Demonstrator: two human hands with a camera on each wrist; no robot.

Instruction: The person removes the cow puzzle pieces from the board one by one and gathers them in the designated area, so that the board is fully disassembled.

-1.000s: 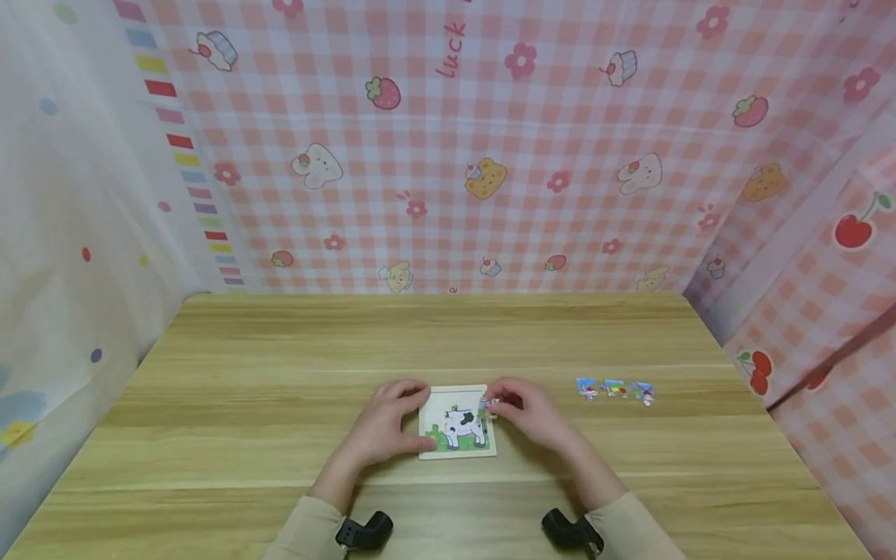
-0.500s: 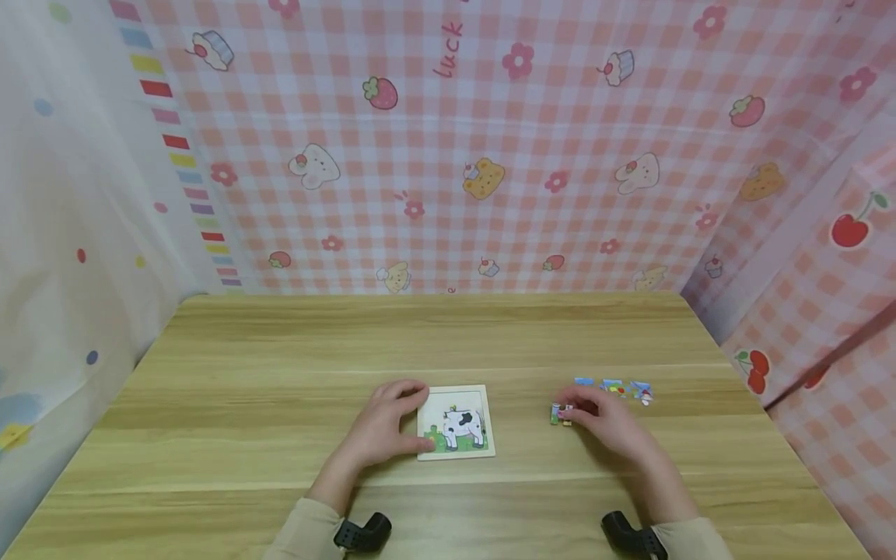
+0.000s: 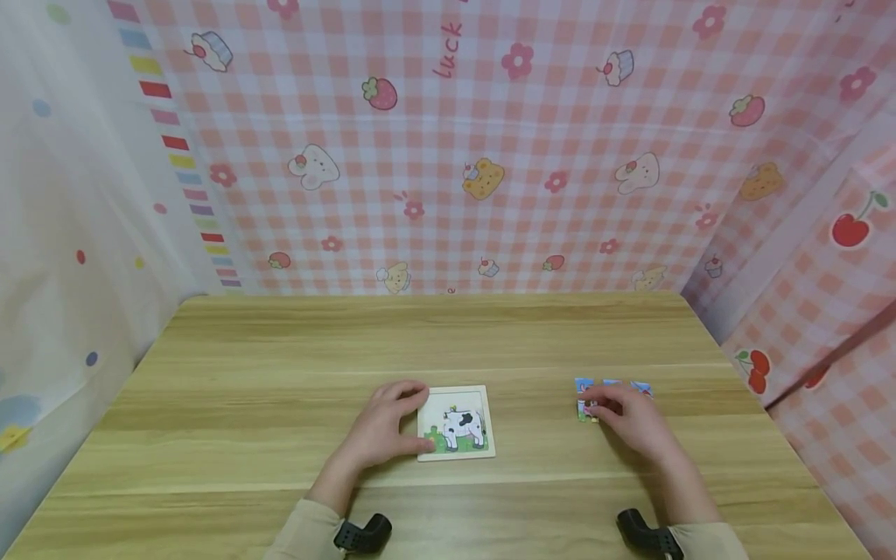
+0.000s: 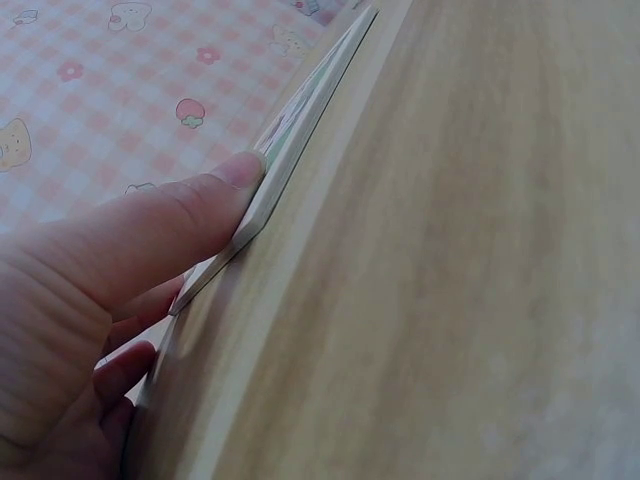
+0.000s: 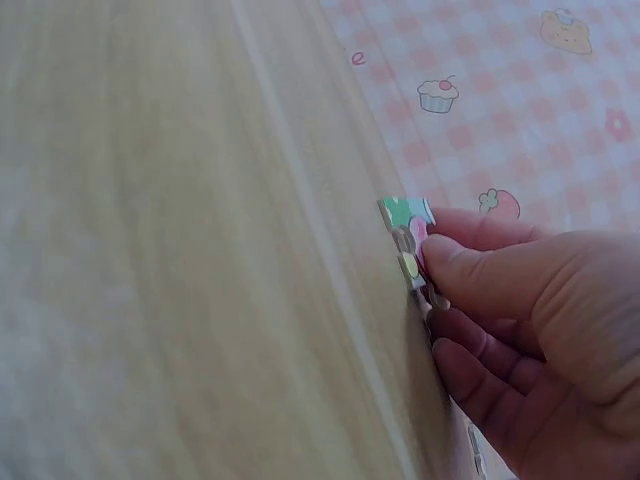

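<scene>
A small square wooden puzzle tray (image 3: 491, 435), with a cow picture filling its lower part, lies flat on the table. My left hand (image 3: 383, 422) holds its left side; in the left wrist view the thumb presses on the rim of the tray (image 4: 285, 150). Off to the right, my right hand (image 3: 635, 420) pinches a green, pink and yellow puzzle piece (image 5: 402, 213) between thumb and fingers, low over the table. Just behind that hand lie loose blue-edged puzzle pieces (image 3: 582, 383), partly covered by the fingers.
The wooden table (image 3: 294, 342) runs back to a pink checked cloth (image 3: 448, 225) hung upright behind it. More cloth hangs at the left and right sides. A black wrist camera (image 3: 364, 533) sits on each forearm.
My right hand has carried the puzzle piece from the tray's right edge rightward to beside the loose pieces. The left hand has stayed on the tray.
</scene>
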